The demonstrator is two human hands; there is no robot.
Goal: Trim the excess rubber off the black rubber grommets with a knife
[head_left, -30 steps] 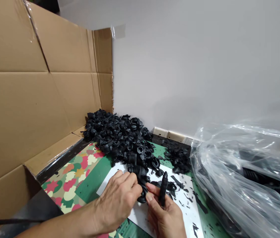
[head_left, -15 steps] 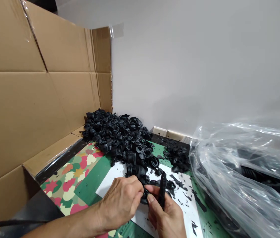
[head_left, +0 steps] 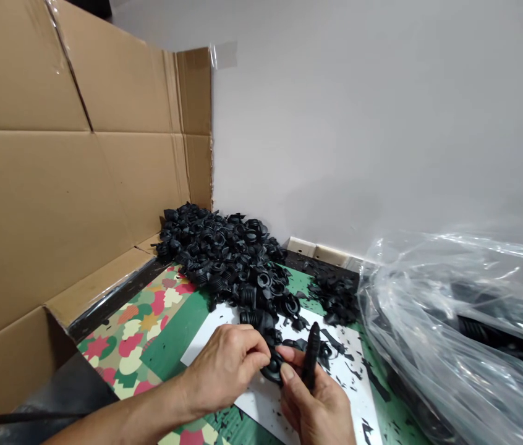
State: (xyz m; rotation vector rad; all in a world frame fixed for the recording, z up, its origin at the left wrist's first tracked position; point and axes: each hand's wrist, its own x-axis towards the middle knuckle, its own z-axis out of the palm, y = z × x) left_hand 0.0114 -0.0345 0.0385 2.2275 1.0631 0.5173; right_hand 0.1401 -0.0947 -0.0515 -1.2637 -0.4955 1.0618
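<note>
My right hand [head_left: 318,398] is closed, with thumb and forefinger pinching a round black rubber part [head_left: 271,369] with a ring-like rim. The same hand also has a dark, narrow, ribbed piece [head_left: 311,355] standing up between its fingers; its exact kind is unclear. My left hand [head_left: 229,363] is closed, its thumb and fingertips pinched together at the round part's left edge. Whatever lies between those fingertips is hidden. Just beyond my hands, ribbed black rubber parts [head_left: 251,318] lie on a white sheet [head_left: 261,405].
A large heap of black ribbed parts and scraps [head_left: 224,247] fills the back corner by a cardboard panel [head_left: 117,179]. Thin black offcuts [head_left: 335,296] are piled on the green tabletop [head_left: 169,346]. A clear plastic bag [head_left: 428,346] with black parts stands right.
My left thumb and fingertips show more openly at the part's edge, with the wrist turned slightly. The view has shifted a little; my right hand keeps its hold on the round part.
</note>
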